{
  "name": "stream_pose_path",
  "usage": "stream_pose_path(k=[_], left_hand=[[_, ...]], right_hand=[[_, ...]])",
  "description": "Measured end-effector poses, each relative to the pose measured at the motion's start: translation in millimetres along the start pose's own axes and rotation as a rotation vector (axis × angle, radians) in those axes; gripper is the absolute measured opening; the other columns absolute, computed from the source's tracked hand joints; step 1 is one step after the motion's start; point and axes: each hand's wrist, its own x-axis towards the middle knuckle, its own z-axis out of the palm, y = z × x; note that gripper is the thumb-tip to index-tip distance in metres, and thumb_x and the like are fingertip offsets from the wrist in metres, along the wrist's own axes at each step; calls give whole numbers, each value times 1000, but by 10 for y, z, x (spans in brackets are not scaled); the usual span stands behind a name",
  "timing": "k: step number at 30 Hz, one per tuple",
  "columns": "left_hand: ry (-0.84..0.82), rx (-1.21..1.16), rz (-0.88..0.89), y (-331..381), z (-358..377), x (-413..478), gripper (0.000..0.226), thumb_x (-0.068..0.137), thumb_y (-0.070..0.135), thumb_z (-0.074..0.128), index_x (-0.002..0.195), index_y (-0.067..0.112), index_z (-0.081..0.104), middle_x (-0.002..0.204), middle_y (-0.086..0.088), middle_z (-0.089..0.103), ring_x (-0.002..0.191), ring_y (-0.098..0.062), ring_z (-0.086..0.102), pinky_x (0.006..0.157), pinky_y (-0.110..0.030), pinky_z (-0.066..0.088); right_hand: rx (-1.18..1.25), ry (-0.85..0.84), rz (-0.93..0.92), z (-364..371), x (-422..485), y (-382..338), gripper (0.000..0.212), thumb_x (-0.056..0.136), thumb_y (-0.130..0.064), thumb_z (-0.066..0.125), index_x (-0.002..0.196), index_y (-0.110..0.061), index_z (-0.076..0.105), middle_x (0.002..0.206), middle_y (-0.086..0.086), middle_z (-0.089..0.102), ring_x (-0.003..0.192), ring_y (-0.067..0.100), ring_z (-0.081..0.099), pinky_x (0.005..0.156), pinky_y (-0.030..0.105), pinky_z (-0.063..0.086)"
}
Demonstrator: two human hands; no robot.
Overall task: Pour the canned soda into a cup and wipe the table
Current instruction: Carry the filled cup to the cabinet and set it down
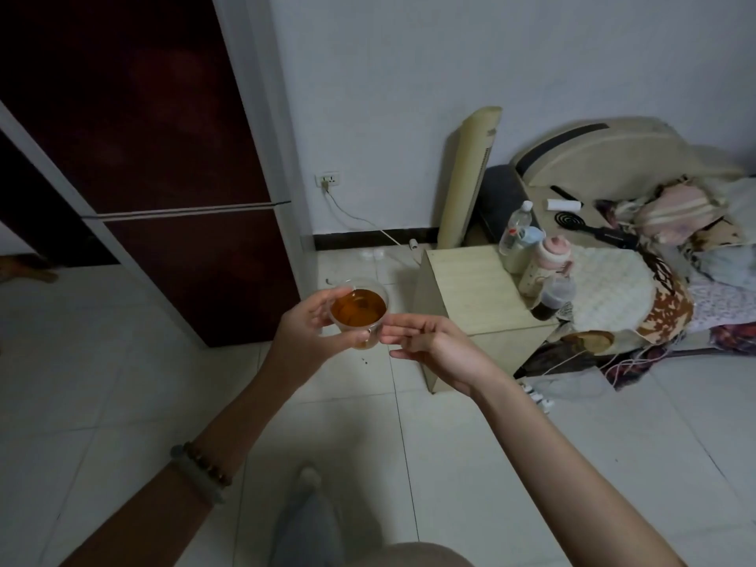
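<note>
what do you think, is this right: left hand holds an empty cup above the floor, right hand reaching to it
Not quite: the head view shows the cup holds amber drink, not empty. The left hand does hold it above the floor, right hand reaching to it.

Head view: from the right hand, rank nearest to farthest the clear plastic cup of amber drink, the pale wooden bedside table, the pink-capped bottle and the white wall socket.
1. Clear plastic cup of amber drink, at the right hand's fingers.
2. Pale wooden bedside table, just behind.
3. Pink-capped bottle, on the table's right side.
4. White wall socket, on the far wall.
</note>
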Motion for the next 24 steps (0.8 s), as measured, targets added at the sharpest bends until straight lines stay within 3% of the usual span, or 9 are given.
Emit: stream_pose_path(k=[2, 6, 11, 16, 24], left_hand=[[-20, 8, 16, -103, -101, 297, 60, 62, 16, 86, 115, 14, 57, 112, -4, 66, 101, -7, 63, 85, -16, 49], [-91, 30, 64, -289, -358, 973, 68, 58, 41, 78, 117, 13, 57, 112, 0, 66, 104, -11, 63, 89, -21, 50], [-228, 70, 72, -429, -680, 1897, 69, 57, 35, 86, 119, 21, 59, 113, 8, 65, 108, -4, 60, 93, -19, 46], [-370, 51, 90, -552, -883, 2737, 70, 55, 35, 84, 120, 23, 59, 117, 8, 64, 111, -7, 59, 96, -24, 45], [-564, -50, 73, -651, -616, 3652, 63, 55, 28, 89, 110, 34, 59, 111, 14, 66, 108, -8, 60, 89, -20, 47]], right_hand=[[15, 16, 1, -23, 278, -72, 48, 82, 18, 37, 119, -4, 57, 117, 16, 63, 107, 22, 59, 93, 33, 48], [44, 53, -14, -42, 873, -243, 47, 82, 17, 38, 115, -7, 60, 116, 14, 64, 107, 22, 60, 93, 34, 49], [84, 140, -36, -17, 1591, -486, 46, 83, 16, 38, 116, -8, 60, 116, 13, 65, 109, 23, 60, 91, 31, 50], [121, 249, -59, -7, 2133, -711, 43, 85, 13, 41, 120, -5, 59, 113, 10, 66, 110, 22, 60, 96, 35, 48], [189, 419, -68, -333, 2530, -877, 41, 86, 9, 44, 117, -11, 60, 113, 3, 67, 111, 17, 60, 96, 33, 47]])
